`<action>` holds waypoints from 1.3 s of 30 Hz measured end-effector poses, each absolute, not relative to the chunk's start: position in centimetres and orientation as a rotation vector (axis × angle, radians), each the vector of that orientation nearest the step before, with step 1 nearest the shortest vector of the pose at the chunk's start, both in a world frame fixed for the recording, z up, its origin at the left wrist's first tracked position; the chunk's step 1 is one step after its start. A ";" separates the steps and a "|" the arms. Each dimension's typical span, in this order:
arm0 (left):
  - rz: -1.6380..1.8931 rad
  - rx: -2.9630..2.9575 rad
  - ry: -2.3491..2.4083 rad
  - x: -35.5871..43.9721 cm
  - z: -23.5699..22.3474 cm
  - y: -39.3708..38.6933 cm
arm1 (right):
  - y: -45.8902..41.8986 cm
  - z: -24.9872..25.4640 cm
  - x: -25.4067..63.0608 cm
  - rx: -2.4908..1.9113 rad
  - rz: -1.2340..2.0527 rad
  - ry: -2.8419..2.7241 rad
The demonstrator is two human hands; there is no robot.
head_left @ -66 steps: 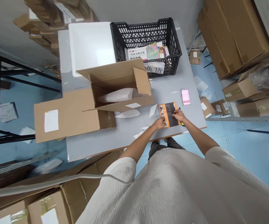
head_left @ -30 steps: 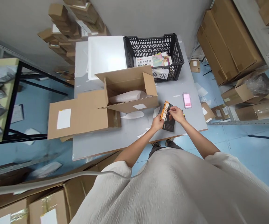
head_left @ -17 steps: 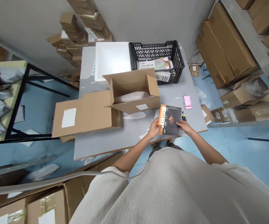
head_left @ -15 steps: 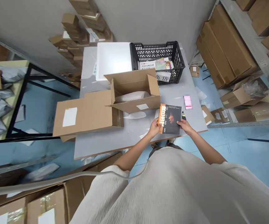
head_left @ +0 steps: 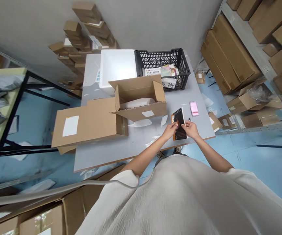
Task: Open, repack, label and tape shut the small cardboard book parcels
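Observation:
A black and orange book (head_left: 179,130) is held tilted above the front right part of the grey table (head_left: 101,153). My left hand (head_left: 170,130) grips its left side, with the thumb on the cover. My right hand (head_left: 190,129) is closed on the book's right edge, where the pale page edges show. Behind my right hand, a small dark tool (head_left: 189,118) is mostly hidden. A phone with a pink, blurred screen (head_left: 194,108) lies on the table just beyond that hand.
An open cardboard box (head_left: 141,111) with white wrapping inside stands mid-table, beside another carton (head_left: 89,124). Behind them are a white foam box (head_left: 117,67) and a black crate (head_left: 180,70) containing books. Paper scraps (head_left: 164,120) lie nearby. Shelves with cartons (head_left: 231,55) stand at the right.
The book was turned from its back to its front cover, then tilted up on its side. My hands have come closer together on it. The camera view has shifted.

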State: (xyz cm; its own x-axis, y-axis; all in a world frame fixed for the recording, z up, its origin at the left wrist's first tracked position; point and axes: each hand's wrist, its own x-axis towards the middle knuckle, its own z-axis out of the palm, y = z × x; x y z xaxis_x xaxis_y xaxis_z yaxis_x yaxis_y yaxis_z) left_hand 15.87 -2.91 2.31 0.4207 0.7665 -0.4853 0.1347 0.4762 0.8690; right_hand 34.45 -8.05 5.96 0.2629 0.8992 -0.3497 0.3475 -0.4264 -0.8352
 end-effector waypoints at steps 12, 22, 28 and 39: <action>0.833 0.967 1.155 14.3 3.6 -1.7 | -9.6 4.8 31.0 -1.690 0.759 -1.805; 0.747 0.656 1.077 10.7 2.7 -1.6 | -8.7 2.0 35.2 -1.789 1.431 -0.759; 0.676 0.690 1.127 9.8 2.4 -0.6 | -8.7 3.7 35.8 -1.693 1.423 -0.637; 0.468 0.875 1.070 13.0 5.9 -1.5 | -8.4 7.3 33.7 -1.675 1.154 -0.820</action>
